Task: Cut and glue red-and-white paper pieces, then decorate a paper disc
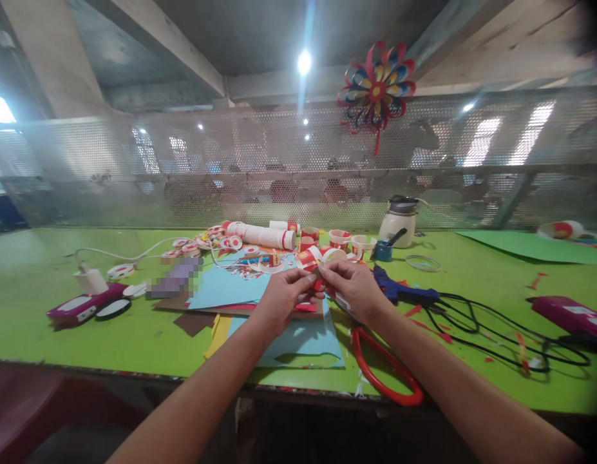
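Observation:
Over the middle of the green table, my left hand (289, 293) and my right hand (352, 287) meet with fingertips close together. Both pinch a small red paper piece (318, 282), mostly covered by the fingers. Just behind them are cut red-and-white paper cup pieces (308, 258); whether these touch the fingers I cannot tell. Light blue paper sheets (225, 283) lie below and left of my hands. Scissors with red handles (388, 380) lie under my right forearm, their blades partly hidden. A blue glue gun (409, 291) rests right of my right hand.
Behind my hands stand paper cups (339, 238), a stack of white cups (262, 234), a blue paint jar (383, 250) and a kettle-like jug (398, 222). Black cable (491, 335) loops at right. Purple power strips (85, 306) lie at both sides. A paper flower (376, 90) hangs on the mesh screen.

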The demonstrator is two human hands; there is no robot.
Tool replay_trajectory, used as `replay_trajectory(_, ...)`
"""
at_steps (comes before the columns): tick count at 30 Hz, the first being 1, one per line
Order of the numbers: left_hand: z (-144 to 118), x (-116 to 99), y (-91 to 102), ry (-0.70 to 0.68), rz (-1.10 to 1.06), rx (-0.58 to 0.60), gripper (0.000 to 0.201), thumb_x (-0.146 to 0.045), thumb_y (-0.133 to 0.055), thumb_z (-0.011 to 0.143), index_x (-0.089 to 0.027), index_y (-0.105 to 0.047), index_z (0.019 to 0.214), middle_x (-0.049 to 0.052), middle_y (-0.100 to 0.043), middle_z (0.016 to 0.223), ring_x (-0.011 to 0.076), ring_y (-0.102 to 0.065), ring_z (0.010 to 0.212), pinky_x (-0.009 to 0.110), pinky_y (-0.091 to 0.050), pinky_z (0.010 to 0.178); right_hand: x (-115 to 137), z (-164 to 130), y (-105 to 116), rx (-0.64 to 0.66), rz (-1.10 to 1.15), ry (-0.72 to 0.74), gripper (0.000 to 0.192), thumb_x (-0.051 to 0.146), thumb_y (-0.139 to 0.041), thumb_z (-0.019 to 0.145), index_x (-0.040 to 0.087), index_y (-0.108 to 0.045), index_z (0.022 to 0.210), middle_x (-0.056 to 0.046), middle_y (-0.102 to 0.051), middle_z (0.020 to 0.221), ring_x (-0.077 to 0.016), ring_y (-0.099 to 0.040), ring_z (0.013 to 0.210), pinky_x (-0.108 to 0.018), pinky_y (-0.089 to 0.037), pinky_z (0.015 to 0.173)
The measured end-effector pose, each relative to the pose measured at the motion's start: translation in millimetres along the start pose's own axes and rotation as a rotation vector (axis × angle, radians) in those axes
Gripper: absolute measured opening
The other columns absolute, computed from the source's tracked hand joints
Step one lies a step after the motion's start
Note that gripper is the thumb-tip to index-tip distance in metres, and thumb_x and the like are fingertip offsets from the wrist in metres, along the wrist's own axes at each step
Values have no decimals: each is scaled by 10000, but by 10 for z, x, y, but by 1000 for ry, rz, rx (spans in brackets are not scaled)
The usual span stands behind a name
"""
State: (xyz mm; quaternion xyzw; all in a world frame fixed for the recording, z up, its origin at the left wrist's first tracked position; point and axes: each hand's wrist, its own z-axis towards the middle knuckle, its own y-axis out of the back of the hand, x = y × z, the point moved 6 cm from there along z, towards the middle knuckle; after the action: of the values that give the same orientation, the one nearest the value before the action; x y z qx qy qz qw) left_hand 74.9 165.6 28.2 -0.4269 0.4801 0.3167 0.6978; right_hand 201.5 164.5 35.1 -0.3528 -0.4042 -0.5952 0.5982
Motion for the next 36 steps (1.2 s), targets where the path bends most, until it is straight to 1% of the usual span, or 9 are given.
replay_trajectory(4, 1, -25, -6, -50, 54, -37, 270, -324, -755, 656, -97, -640, 749, 30, -667, 660, 109, -619, 567, 217, -481, 580, -17, 11, 12, 0, -19, 49, 254, 430, -640, 788, 179, -635, 747, 42, -532, 531, -105, -456, 478, -258, -367, 497)
replay_trajectory(7, -9, -38, -13, -58, 66, -57, 273, -325, -756, 650, -101, -634, 746, 29, -669, 642, 117, -620, 563, 227, -484, 577, -35, 18, 19, -3, -22, 63, 250, 427, -632, 799, 182, -627, 751, 40, -540, 542, -106, -465, 480, -257, -376, 495)
replay_trajectory(17, -33, -75, -25, -63, 55, -47, 254, -309, -759, 644, -105, -638, 736, 25, -663, 644, 112, -609, 558, 234, -476, 583, 21, -6, 9, 7, -48, 55, 244, 435, -641, 794, 195, -643, 750, 37, -556, 543, -106, -461, 478, -261, -374, 502)
replay_trajectory(21, -28, -65, -22, -52, 19, -17, 256, -304, -767, 631, -100, -637, 716, 31, -658, 654, 118, -613, 559, 242, -469, 585, 43, -17, -6, 19, 69, -1, 277, 454, -658, 773, 183, -650, 715, 28, -569, 563, -101, -473, 487, -259, -375, 503)
replay_trajectory(25, -28, -57, -15, -11, -32, -5, 259, -292, -777, 618, -98, -632, 710, 48, -669, 671, 120, -618, 568, 236, -463, 581, 25, -16, -6, 3, 256, -134, 392, 538, -669, 725, 159, -622, 635, 6, -593, 559, -100, -510, 475, -246, -372, 473)
replay_trajectory(28, -25, -51, -8, 18, -70, -1, 256, -271, -780, 610, -94, -623, 706, 54, -668, 663, 122, -619, 558, 226, -453, 557, 21, -24, -10, -4, 305, -197, 438, 571, -703, 661, 151, -600, 592, 0, -595, 534, -96, -512, 450, -233, -354, 440)
replay_trajectory(31, -22, -42, -3, 38, -100, 5, 255, -253, -783, 601, -92, -611, 700, 52, -661, 654, 126, -625, 556, 219, -448, 542, 12, -33, -35, 31, 296, -213, 421, 549, -713, 665, 150, -600, 594, -7, -608, 549, -93, -512, 454, -231, -358, 441)
replay_trajectory(36, -22, -32, -1, 52, -99, 13, 245, -242, -782, 606, -93, -608, 694, 38, -645, 640, 123, -629, 550, 217, -460, 553, 6, -34, -59, 85, 299, -167, 307, 455, -717, 714, 159, -649, 676, 14, -591, 563, -89, -498, 482, -229, -360, 451)
